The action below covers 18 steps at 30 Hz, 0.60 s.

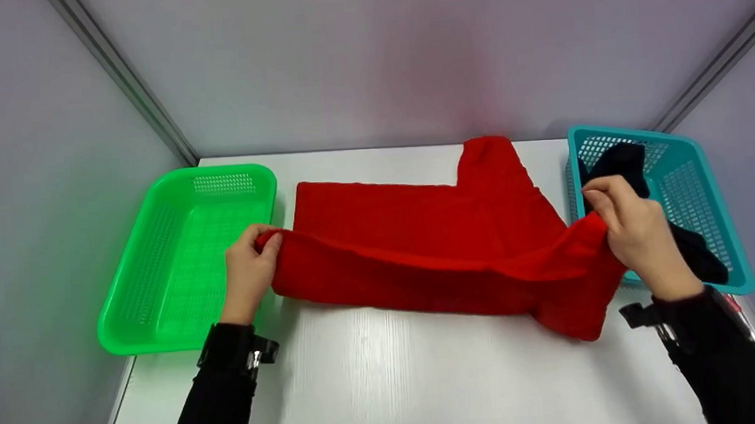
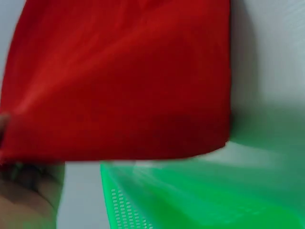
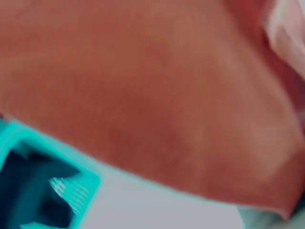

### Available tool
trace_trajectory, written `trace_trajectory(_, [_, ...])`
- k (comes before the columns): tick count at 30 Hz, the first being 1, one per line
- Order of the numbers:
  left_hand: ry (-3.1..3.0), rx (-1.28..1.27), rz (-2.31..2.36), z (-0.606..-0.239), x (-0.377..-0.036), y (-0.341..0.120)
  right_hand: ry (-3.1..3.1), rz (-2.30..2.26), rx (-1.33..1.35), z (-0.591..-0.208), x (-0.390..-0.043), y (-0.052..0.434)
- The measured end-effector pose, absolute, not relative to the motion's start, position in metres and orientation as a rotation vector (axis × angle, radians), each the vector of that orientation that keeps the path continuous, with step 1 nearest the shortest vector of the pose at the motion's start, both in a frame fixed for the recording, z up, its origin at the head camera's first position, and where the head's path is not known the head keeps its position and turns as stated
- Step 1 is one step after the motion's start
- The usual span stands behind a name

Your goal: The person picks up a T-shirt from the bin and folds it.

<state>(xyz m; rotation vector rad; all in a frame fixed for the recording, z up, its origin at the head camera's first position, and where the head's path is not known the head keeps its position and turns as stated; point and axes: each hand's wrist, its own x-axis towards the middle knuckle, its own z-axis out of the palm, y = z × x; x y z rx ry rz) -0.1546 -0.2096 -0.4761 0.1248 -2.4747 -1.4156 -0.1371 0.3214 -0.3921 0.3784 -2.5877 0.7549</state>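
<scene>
A red T-shirt (image 1: 378,218) lies spread on the white table, its hem end towards the left and one sleeve (image 1: 488,158) pointing to the back. Its near side is lifted in a long fold between the hands. My left hand (image 1: 249,267) pinches the fold at the hem end, thumb on top, beside the green basket. At the other end, my right hand (image 1: 640,230) pinches the cloth near the shoulder, in front of the blue basket. The near sleeve hangs below it. In the left wrist view, the raised cloth (image 2: 124,86) partly covers the left fingers; red cloth (image 3: 143,105) fills most of the right wrist view.
A green plastic basket (image 1: 141,269) stands on the left of the table. On the right, a blue plastic basket (image 1: 715,188) holds black cloth (image 1: 699,253). Grey panels (image 1: 370,64) wall in the back and both sides.
</scene>
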Motion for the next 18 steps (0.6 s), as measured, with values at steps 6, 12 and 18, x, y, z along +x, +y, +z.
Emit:
trace_trajectory(6, [-2.613,0.161,-1.243,-0.489,-0.174,-0.195,-3.051,1.195,0.322,-0.404,-0.157,0.336])
trace_trajectory(12, [-2.744,0.213,-1.116,-0.504,-0.188,-0.181,-3.211,1.352,0.361,-0.426,-0.168,0.339])
trace_trajectory(18, [-2.740,0.272,-1.058,-0.516,-0.199,-0.170,-2.948,0.890,0.240,-0.459,-0.186,0.327])
